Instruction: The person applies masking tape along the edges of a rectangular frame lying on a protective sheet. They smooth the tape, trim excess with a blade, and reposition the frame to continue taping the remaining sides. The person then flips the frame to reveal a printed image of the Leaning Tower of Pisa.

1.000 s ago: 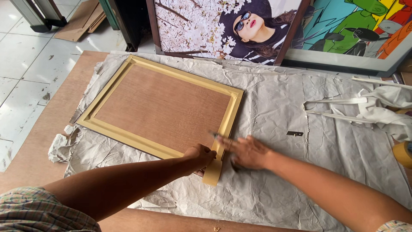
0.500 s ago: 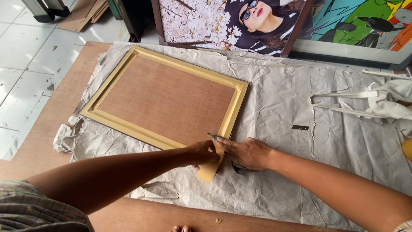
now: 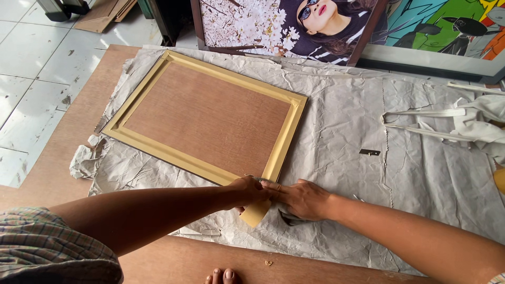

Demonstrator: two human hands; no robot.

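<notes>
A gold-coloured picture frame lies face down with a brown backing board set in it. Both my hands meet at its near right corner. My left hand grips a strip of tan tape that hangs past the corner. My right hand presses flat on the same tape and on the corner, fingers pointing left. A dark object lies partly hidden under my right palm.
Crumpled grey paper covers a plywood sheet on the tiled floor. Framed pictures lean at the far edge. White fabric straps lie to the right, a small dark metal piece sits mid-paper, and my toes show at the bottom.
My hands have stayed at the frame's corner on the tape, shifting only slightly. The view has moved a little closer and lower.
</notes>
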